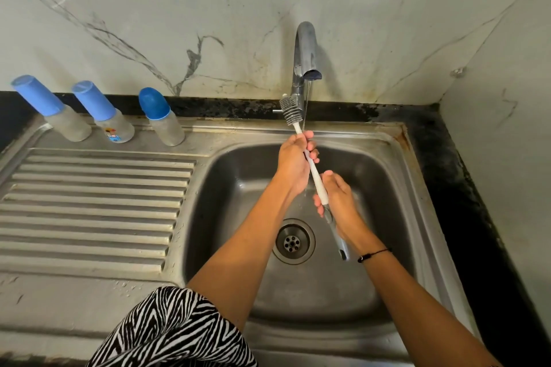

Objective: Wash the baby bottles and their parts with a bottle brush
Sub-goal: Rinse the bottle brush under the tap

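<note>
Head view: the brush (310, 168) is gripped over the sink (396, 176) by both hands, left hand (293, 158) fingers curled around its shaft, right hand (338, 202) fingers wrapped around its handle.

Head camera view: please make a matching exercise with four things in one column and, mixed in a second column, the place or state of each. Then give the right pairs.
Things:
1. bottle brush
2. three baby bottles
3. faucet
4. drain

Places or states:
A. in the bottom of the sink basin
B. standing capped in a row at the back, left of the basin
C. held over the basin by the left hand and the right hand
D. running a thin stream of water

Pairs: 1-C, 2-B, 3-D, 4-A
</note>
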Motion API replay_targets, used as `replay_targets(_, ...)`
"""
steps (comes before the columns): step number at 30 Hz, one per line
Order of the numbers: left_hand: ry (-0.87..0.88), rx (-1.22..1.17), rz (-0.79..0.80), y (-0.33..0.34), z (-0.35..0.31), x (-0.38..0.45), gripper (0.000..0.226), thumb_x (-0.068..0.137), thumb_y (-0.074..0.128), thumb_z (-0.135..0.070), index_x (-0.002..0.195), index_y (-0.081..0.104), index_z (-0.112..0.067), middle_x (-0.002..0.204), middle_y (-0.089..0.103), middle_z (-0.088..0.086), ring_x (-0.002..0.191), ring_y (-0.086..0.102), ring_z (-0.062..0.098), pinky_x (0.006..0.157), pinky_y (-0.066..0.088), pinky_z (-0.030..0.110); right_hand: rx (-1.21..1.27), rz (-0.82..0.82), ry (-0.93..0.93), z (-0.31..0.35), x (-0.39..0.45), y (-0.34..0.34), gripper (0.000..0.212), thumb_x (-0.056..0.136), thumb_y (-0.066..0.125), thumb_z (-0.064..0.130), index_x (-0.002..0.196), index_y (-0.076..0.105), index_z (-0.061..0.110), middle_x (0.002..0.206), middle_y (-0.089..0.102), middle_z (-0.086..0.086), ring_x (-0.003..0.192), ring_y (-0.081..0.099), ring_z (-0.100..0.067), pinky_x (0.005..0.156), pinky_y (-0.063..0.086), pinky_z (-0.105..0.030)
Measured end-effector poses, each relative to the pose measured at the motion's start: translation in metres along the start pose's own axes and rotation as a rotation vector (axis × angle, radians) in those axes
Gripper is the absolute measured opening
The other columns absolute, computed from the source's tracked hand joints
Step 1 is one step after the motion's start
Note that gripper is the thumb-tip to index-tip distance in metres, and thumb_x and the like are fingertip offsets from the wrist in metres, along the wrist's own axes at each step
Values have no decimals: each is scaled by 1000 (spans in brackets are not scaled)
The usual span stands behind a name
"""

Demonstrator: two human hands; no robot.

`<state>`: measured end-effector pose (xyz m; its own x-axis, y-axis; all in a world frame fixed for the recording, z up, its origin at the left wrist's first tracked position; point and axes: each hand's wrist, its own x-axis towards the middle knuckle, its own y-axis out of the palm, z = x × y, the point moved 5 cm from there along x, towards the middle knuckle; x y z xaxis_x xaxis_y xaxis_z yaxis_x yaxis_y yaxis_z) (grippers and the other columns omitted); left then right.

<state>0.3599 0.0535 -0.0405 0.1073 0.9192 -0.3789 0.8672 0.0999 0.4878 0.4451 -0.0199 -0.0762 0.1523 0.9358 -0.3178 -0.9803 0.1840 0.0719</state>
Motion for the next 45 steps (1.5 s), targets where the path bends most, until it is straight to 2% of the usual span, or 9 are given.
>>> replay_targets(7, -2, 20, 12, 4, 1, 1, 30, 104, 26, -10, 88, 52, -9, 62, 38, 2, 54, 34, 12, 55, 30, 24, -75, 23, -72, 2, 2, -2, 2, 94, 50, 5, 94, 51, 4, 66, 53, -5, 48, 46, -11, 43, 38, -22)
replay_targets(11, 2, 20, 9, 3, 2, 2, 29, 104, 27, -10, 88, 51, -10, 63, 37, 2, 55, 33, 12, 56, 30, 24, -117, -46, -48, 0, 5, -6, 15, 95, 48, 5, 86, 60, 9, 75, 57, -5, 60, 52, -11, 52, 43, -25)
replay_targets(16, -24, -8, -10, 1, 7, 5, 28, 104, 28, -10, 88, 51, -10, 62, 39, 2, 53, 35, 12, 54, 32, 24, -12, -46, 22, -4, 4, -6, 26, 96, 39, 2, 86, 62, -3, 57, 57, -9, 50, 48, -16, 47, 41, -22)
replay_targets(23, -48, -44, 4, 3, 15, 0, 30, 103, 27, -9, 85, 51, -9, 60, 39, 2, 53, 35, 13, 54, 30, 25, 63, -26, 53, -12, 0, -7, 17, 99, 45, 19, 91, 52, 6, 48, 51, -4, 41, 44, -14, 42, 37, -25)
replay_targets(26, -34, -63, 3, 2, 14, -3, 30, 102, 29, -8, 83, 52, -9, 61, 40, 2, 54, 35, 13, 54, 30, 25, 34, 56, -21, -12, 0, -6, 11, 95, 52, 12, 87, 51, 6, 56, 54, -4, 46, 46, -14, 42, 39, -23)
replay_targets(30, -13, -32, -15, -5, 14, -6, 25, 101, 36, -7, 85, 56, -9, 65, 47, 3, 57, 41, 12, 55, 35, 22, -17, 24, -18, -14, 5, -7, 10, 93, 53, 8, 85, 59, 6, 73, 59, -8, 56, 55, -14, 52, 48, -22)
replay_targets(33, -6, -6, -26, -7, 13, -8, 19, 98, 45, -6, 85, 57, -9, 69, 50, 3, 60, 46, 11, 57, 40, 21, 12, 16, 28, -18, 4, -4, 16, 97, 48, 11, 92, 61, 3, 73, 62, -9, 58, 56, -16, 54, 48, -25)
replay_targets(40, 14, 8, -28, -9, 8, -6, 17, 97, 47, -2, 84, 56, -8, 74, 55, 6, 63, 53, 14, 62, 48, 22, 44, -5, 76, -16, 1, -1, 32, 101, 39, 19, 85, 61, 4, 60, 58, -6, 46, 46, -13, 44, 37, -26)
replay_targets(45, 20, 13, -16, -7, 6, -5, 23, 100, 39, -5, 90, 60, -9, 79, 60, 7, 70, 58, 15, 72, 50, 25, 107, 43, 63, -14, 1, 0, 12, 99, 44, 18, 92, 52, 11, 60, 55, -5, 42, 40, -13, 39, 33, -24)
